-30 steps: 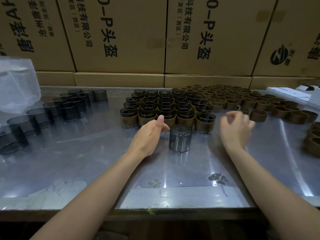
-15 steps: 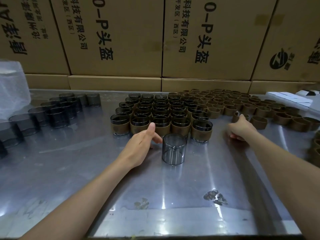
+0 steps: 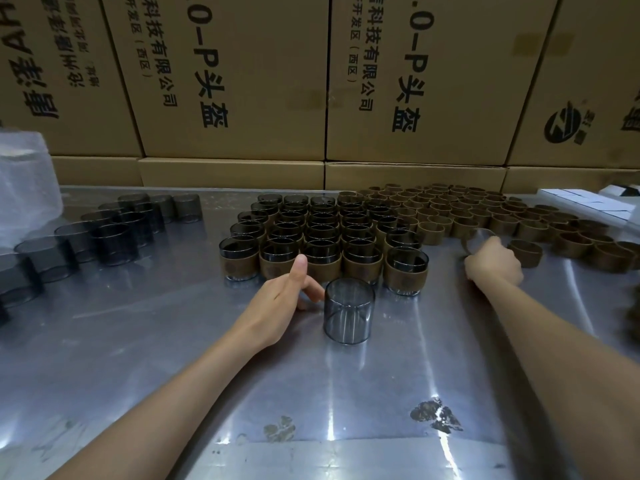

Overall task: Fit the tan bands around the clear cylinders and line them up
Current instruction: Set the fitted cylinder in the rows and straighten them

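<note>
A bare clear smoky cylinder point(image 3: 349, 310) stands alone on the metal table point(image 3: 173, 341). My left hand point(image 3: 284, 296) rests just left of it, thumb up, fingertips touching its side. My right hand point(image 3: 493, 261) is at the edge of the loose tan bands point(image 3: 467, 216) and grips one tan band point(image 3: 475, 237), partly hidden behind the fingers. Behind the lone cylinder stand several rows of banded cylinders point(image 3: 322, 237). Unbanded clear cylinders point(image 3: 104, 230) stand at the left.
Cardboard boxes point(image 3: 311, 81) wall off the table's back edge. A clear plastic bag point(image 3: 24, 188) sits at the far left. White flat boxes point(image 3: 588, 202) lie at the back right. More tan bands run along the right edge.
My right hand has reached out from near the lone cylinder to the loose bands and taken hold of one. My left hand has stayed beside the cylinder.
</note>
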The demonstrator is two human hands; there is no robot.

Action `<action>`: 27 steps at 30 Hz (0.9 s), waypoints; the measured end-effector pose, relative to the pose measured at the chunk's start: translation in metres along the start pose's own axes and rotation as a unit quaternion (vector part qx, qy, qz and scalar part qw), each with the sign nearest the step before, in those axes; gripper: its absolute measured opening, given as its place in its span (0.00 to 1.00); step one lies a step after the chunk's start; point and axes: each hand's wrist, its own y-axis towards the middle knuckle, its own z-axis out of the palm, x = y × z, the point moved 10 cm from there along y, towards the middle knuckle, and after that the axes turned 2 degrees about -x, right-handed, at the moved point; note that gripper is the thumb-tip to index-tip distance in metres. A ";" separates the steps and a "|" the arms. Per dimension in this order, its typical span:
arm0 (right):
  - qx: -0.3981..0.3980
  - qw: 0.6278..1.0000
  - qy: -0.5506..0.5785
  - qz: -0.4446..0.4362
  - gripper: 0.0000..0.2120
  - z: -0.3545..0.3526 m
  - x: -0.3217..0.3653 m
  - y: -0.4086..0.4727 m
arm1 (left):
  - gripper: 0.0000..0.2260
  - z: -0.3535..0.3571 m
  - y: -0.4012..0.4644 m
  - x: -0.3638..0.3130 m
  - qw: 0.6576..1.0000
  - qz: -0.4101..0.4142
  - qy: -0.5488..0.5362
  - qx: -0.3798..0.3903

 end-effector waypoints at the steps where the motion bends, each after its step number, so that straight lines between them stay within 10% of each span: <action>1: -0.011 1.000 -0.009 -0.015 0.18 0.000 0.002 -0.002 | 0.36 0.000 0.000 0.000 1.000 0.002 0.003 0.000; 16: -0.019 0.995 -0.078 -0.067 0.14 0.003 0.013 -0.008 | 0.37 0.003 0.001 0.003 1.000 -0.007 0.005 0.015; 27: -0.096 0.981 0.072 -0.150 0.13 -0.019 0.024 -0.038 | 0.38 0.004 -0.001 -0.001 1.000 -0.007 0.012 0.025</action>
